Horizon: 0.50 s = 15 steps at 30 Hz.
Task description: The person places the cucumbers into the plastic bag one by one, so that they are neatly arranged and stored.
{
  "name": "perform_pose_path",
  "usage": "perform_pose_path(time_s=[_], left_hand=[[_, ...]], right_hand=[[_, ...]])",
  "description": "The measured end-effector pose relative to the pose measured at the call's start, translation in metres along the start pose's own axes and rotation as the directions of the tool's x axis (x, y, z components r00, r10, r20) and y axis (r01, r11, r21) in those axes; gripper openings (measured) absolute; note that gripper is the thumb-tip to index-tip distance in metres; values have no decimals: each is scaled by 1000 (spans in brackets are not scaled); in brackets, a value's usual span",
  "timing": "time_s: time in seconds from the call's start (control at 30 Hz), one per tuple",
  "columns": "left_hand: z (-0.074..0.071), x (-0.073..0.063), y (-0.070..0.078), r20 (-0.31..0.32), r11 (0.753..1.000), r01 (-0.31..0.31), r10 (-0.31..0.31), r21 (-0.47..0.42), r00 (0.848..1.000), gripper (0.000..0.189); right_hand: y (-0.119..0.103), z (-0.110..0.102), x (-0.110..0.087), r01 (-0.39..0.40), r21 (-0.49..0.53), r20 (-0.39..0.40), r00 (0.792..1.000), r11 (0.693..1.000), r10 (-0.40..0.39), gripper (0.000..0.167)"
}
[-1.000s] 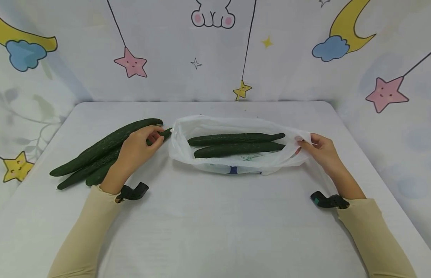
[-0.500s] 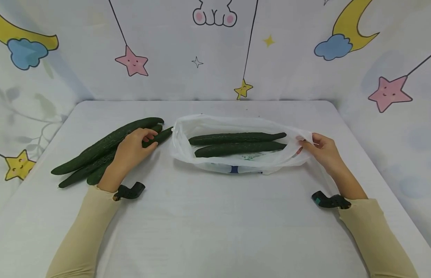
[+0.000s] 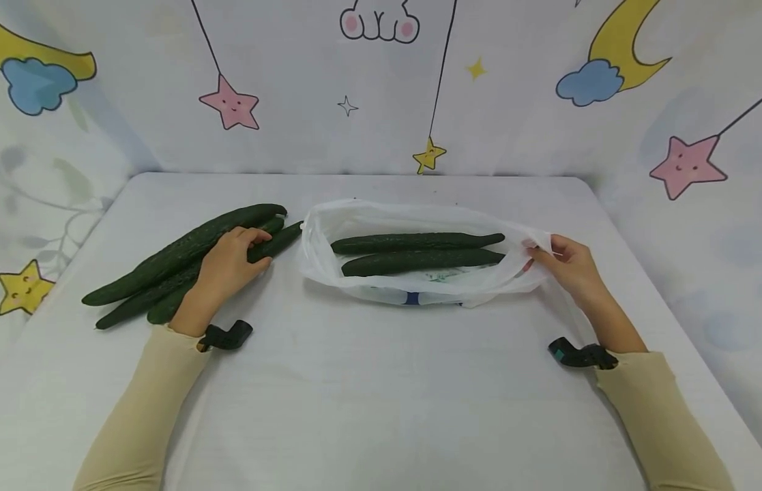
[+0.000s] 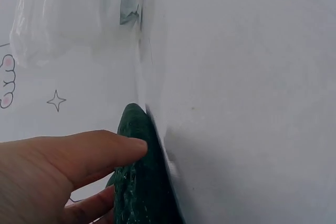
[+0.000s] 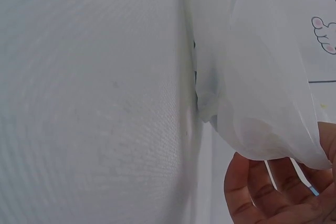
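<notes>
Three dark green cucumbers lie side by side at the left of the table in the head view. My left hand (image 3: pixel 230 259) is over the front cucumber (image 3: pixel 282 240), with the thumb on its near side and the fingers on its far side. In the left wrist view, the thumb lies across that cucumber's dark skin. At the right, my right hand (image 3: pixel 571 266) pinches the edge of a white plastic bag (image 3: pixel 411 213) and holds its mouth wide. Two cucumbers, a rear one (image 3: pixel 417 242) and a front one (image 3: pixel 423 262), lie in the bag.
The rearmost loose cucumber (image 3: pixel 184 252) and the middle one (image 3: pixel 135 305) lie against the front one, partly behind my left hand. A white cloth covers the table (image 3: pixel 381 395). Behind it stands a printed backdrop (image 3: pixel 295 82) with stars and moons.
My left hand has drawn back to the left along the front cucumber, away from its tip by the bag. My right hand keeps its hold on the bag's edge.
</notes>
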<state>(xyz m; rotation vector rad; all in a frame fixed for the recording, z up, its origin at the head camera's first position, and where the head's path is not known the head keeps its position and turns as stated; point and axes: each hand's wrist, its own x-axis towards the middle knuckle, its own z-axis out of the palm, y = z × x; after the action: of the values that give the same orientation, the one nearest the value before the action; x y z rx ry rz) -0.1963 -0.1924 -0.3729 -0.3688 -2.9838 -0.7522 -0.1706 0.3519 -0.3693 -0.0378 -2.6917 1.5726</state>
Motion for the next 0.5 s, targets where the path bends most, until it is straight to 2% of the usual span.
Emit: perform_pose_path(time_s=[0.23,0.4,0.5], left_hand=[[0,1,-2,79,1000,18,-19,17,997,50],[1,1,-1,98,998,11,-18,68,995,52],[-1,2,-1,130,997,4,-15,80,991,55]], right_hand=[[-1,1,-1,3,-26,13,1000,1000,-3,32],[0,2,-1,5,-19,14,1000,1000,-4,26],[-1,1,-1,5,-23,9,1000,1000,-5,23]])
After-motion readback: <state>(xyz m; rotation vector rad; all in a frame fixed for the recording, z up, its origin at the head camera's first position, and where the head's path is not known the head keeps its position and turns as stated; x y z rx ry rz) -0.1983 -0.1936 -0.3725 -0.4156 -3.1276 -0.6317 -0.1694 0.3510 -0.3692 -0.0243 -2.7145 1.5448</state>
